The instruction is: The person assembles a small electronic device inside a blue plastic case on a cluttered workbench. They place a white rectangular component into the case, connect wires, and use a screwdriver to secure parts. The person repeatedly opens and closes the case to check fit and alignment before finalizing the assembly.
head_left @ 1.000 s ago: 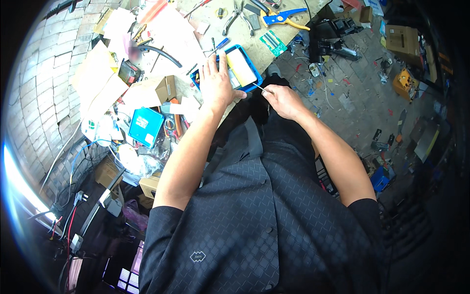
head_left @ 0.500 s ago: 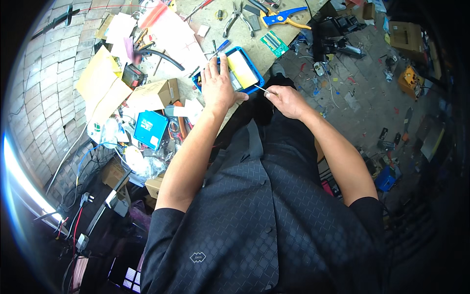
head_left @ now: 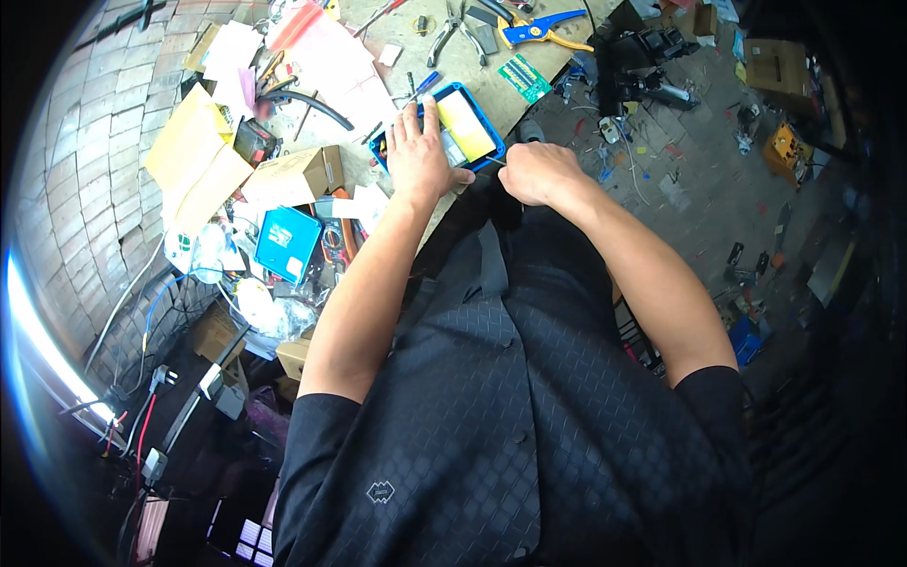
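A blue open-topped plastic box (head_left: 490, 130) sits at the near edge of the workbench, with a flat yellow-topped block (head_left: 466, 127) inside. My left hand (head_left: 419, 159) lies across the box's left part, fingers stretched out and thumb by the near edge, hiding what is beneath. Closed beside the box's near right corner, my right hand (head_left: 540, 174) grips a thin metal-shafted tool (head_left: 496, 160) whose tip reaches the box's rim; its handle is hidden in the hand. A blue-handled screwdriver (head_left: 428, 82) lies just beyond the box.
A green circuit board (head_left: 523, 78), blue-and-yellow wire strippers (head_left: 545, 29) and pliers (head_left: 457, 36) lie farther back on the bench (head_left: 402, 76). To the left are a cardboard box (head_left: 293, 177), a blue lid (head_left: 288, 244) and a multimeter (head_left: 333, 241). Scraps and cartons litter the floor at right.
My right hand has turned over so its back faces up, and it has shifted slightly left and up toward the box. My left hand stays in place on the box.
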{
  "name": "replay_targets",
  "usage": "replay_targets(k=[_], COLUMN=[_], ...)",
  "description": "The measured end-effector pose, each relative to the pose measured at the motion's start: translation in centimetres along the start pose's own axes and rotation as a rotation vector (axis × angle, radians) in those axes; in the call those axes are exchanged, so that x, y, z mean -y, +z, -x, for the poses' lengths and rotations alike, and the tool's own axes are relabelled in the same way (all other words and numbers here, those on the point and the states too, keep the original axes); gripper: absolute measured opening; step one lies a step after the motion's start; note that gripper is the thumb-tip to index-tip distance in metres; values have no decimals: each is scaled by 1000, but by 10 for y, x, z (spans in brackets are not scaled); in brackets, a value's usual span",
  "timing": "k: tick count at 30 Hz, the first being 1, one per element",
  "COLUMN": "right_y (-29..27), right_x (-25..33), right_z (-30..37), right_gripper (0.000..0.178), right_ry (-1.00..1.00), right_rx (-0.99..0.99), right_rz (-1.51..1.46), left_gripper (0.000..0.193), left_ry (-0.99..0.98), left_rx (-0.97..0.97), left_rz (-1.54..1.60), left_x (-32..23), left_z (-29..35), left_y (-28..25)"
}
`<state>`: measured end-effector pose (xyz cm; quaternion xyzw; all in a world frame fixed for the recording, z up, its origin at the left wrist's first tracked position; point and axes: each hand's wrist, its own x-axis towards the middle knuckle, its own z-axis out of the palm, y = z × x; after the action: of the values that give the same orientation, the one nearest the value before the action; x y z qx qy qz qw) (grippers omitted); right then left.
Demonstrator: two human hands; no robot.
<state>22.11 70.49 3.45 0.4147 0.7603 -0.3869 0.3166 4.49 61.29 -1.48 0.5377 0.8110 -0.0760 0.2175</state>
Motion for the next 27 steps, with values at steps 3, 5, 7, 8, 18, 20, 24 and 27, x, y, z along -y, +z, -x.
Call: replay_targets(k=[3, 5, 7, 8, 18, 20, 24, 27], right_y=[-20, -25, -28, -24, 9, 11, 14, 7], right_x=[15, 17, 20, 20, 68, 69, 54, 57], right_z=[9, 11, 12, 7, -43, -52, -65, -57], right_gripper=[35, 33, 29, 29, 27, 27, 28, 29], right_ry=[14, 37, 21, 22, 121, 135, 67, 7], right_rx=[-32, -88, -87, -84, -32, -19, -2, -2], right_rz=[125, 163, 204, 227, 454, 507, 624, 649], left_gripper=[152, 150, 150, 148, 148, 148, 146, 145], left_ry=[5, -3, 2, 3, -21, -28, -49, -48], left_rx=[2, -6, -18, -27, -29, -4, 0, 20], left_rz=[-6, 23, 50, 57, 10, 11, 42, 44], left_x=[2, 3, 5, 5, 7, 7, 10, 8], left_z=[1, 2, 3, 3, 0, 2, 5, 4], left_y=[0, 1, 1, 1, 9, 6, 7, 4])
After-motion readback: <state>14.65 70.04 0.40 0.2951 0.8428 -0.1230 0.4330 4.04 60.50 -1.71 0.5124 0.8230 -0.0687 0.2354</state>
